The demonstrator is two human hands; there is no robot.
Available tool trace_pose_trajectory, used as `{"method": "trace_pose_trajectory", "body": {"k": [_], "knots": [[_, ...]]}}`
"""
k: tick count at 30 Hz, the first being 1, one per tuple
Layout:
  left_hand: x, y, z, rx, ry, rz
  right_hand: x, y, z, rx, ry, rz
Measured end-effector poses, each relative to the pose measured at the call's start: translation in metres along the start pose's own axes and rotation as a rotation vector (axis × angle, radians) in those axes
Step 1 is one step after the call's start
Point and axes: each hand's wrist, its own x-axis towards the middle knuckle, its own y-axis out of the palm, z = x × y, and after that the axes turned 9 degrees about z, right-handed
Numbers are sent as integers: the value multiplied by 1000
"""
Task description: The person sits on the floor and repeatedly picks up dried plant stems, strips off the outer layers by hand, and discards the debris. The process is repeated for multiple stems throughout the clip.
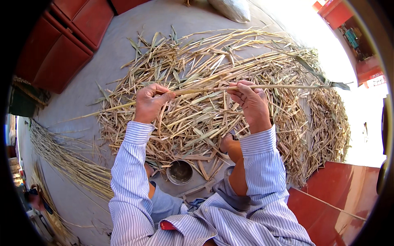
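Observation:
A long, thin dried reed stalk (197, 90) runs nearly level in front of me, with a narrow green-grey leaf at its far right end. My left hand (150, 103) is closed round it, thumb and fingers pinched together. Farther right, my right hand (251, 102) pinches the same stalk between thumb and fingers, the other fingers curled loosely. Under both hands spreads a wide heap of dry, straw-coloured leaf sheaths and stalks (197, 127). Close to my feet stands a small round metal bowl (179, 172), its contents dark and unclear.
On the left floor lies a fanned bundle of thin stalks (69, 153). Dark red padded seats (67, 45) stand at the upper left, a pale sack (234, 9) at the top. A red panel (336, 197) borders the lower right. Bright sunlight washes out the right side.

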Motion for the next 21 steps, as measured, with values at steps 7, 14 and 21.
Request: {"method": "trace_pose_trajectory", "body": {"k": [7, 14, 21], "knots": [[7, -82, 6, -302, 45, -554, 3, -21, 3, -95, -36, -100], [6, -53, -2, 1115, 273, -310, 4, -8, 4, -150, -108, -108], [9, -17, -17, 965, 440, -3, 11, -7, -1, -25, -187, -155]]}}
